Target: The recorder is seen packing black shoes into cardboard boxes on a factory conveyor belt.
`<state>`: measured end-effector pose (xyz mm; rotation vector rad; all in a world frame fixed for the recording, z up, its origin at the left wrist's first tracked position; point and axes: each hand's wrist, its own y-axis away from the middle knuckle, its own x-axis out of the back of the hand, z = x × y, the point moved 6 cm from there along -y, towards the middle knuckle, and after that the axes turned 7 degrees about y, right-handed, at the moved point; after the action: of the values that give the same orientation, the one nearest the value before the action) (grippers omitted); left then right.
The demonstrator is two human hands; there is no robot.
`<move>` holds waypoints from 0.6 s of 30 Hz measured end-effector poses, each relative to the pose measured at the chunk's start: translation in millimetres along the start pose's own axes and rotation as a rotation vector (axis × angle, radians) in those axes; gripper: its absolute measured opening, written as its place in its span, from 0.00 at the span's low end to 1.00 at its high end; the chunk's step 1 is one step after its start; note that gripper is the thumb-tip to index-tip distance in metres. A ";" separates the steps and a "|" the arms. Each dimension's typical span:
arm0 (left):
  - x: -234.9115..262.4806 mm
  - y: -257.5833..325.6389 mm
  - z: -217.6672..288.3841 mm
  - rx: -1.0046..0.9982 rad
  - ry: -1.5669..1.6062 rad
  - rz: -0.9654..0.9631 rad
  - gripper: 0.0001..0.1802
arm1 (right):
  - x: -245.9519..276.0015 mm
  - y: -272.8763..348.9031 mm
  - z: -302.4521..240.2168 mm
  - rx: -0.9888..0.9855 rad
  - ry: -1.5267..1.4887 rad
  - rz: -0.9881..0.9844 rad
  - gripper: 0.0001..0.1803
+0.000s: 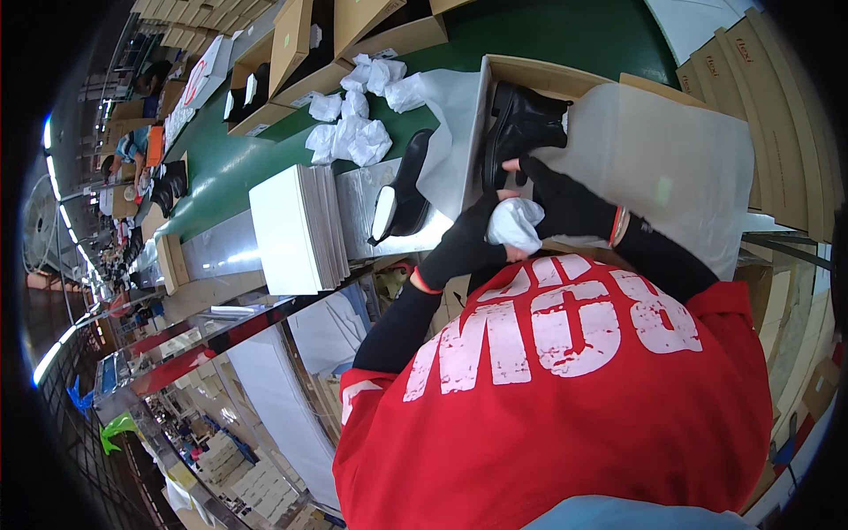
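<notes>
My left hand [464, 240], in a black fingerless glove, is closed around a crumpled wad of white paper [515, 223]. My right hand [570, 201], gloved the same way, curls against the wad's other side, and one of its bare fingertips points up beside a black boot [521, 128]. That boot lies in an open cardboard box [484, 106] just beyond my hands. Translucent wrapping paper [662, 159] drapes over the box's right side. Left of the box, a second black boot [406, 190] with a pale sole lies on its side.
A stack of white sheets or cards [296, 230] stands on the metal edge at left. Several white paper wads [353, 137] lie on the green table [238, 168]. Open shoe boxes [300, 53] stand at the back, folded brown cartons [751, 106] at right. A co-worker [132, 150] is far left.
</notes>
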<state>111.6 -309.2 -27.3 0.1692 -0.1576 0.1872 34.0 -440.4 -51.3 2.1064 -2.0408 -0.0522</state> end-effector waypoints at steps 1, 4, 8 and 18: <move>3.5 -2.3 -1.7 0.031 -0.156 0.004 0.39 | 9.4 -4.6 2.6 0.095 0.251 0.017 0.52; 15.8 -16.8 -23.9 -0.063 -0.587 0.133 0.30 | 56.9 -30.1 53.0 0.275 0.878 0.191 0.64; 9.0 -27.1 -52.4 -0.166 -1.005 0.104 0.30 | 109.8 -63.3 124.8 -0.126 1.220 0.296 0.56; 5.2 -28.7 -80.4 0.032 -1.087 -0.086 0.32 | 109.8 -75.7 140.1 -0.021 1.210 0.420 0.45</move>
<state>133.6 -321.6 -109.0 0.2967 -1.2270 -0.0064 89.5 -565.1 -188.4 1.0858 -1.5486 0.9801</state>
